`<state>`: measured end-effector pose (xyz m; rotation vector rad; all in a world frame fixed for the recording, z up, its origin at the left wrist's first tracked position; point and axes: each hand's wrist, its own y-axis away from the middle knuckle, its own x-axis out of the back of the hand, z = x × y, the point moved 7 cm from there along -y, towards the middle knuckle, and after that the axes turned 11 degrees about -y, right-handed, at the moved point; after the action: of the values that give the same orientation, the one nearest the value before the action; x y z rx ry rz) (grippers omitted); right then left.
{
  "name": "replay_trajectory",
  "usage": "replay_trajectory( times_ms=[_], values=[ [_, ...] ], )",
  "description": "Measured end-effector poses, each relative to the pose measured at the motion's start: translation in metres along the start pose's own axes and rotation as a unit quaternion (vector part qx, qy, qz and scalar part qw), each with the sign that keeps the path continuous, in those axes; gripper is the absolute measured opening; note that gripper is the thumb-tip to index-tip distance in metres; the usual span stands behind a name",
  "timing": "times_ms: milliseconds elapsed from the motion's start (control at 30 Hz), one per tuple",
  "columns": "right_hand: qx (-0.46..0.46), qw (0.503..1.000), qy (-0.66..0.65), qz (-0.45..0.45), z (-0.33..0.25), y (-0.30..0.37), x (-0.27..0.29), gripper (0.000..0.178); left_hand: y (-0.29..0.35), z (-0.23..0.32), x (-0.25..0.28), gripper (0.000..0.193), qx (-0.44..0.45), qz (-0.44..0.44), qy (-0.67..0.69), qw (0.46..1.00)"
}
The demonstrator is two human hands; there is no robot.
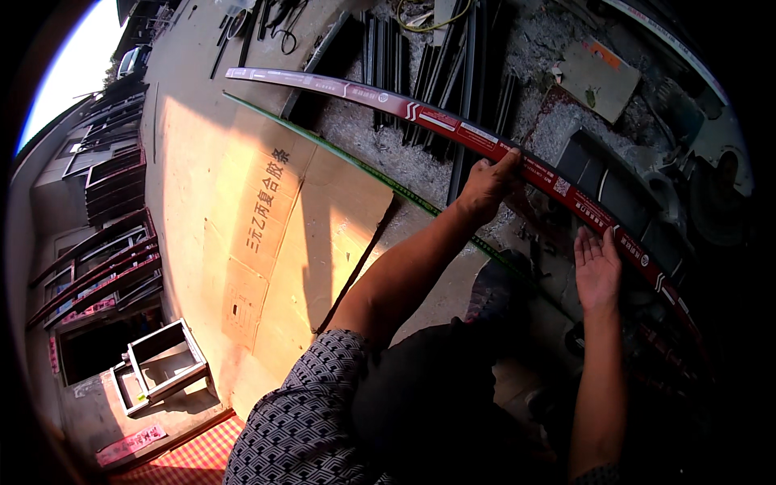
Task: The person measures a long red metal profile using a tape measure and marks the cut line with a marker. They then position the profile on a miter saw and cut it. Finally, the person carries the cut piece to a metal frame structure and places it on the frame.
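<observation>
A long profile bar (436, 121) wrapped in red printed film runs from the upper middle down to the lower right. My left hand (487, 187) is closed on its near edge, with the thumb lying over the film. Farther right, my right hand (599, 271) is open, palm up and fingers stretched out. Its fingertips come up to the bar's near edge; whether they touch it I cannot tell. Below the bar, a long thin green strip (339, 153) slants along the edge of a flattened cardboard sheet (279, 250) and passes behind my left forearm.
Dark metal profiles (384, 61) lie bunched beyond the bar, on ground strewn with shavings. A pale board (598, 81) with an orange mark is at the upper right. Leftward stand a white-edged frame (160, 368) and stacked dark frames (117, 190). A red checked cloth (198, 457) lies lower left.
</observation>
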<state>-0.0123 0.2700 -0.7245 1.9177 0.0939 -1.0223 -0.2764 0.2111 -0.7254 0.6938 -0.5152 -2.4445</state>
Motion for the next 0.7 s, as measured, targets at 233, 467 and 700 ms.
replay_trajectory(
  times_ms=[233,467,700],
  values=[
    [0.093,0.91,0.399,0.06,-0.024,0.081,0.065,0.029,-0.027,0.004,0.035,0.017,-0.005,-0.025,0.046,0.999],
    [0.187,0.712,0.665,0.125,-0.039,0.131,0.156,0.021,-0.041,0.018,0.088,0.014,-0.016,-0.06,0.061,0.996],
    [0.244,0.525,0.81,0.095,-0.04,0.144,0.158,0.053,-0.056,0.031,0.095,0.018,-0.031,-0.074,0.052,0.995]
  ],
)
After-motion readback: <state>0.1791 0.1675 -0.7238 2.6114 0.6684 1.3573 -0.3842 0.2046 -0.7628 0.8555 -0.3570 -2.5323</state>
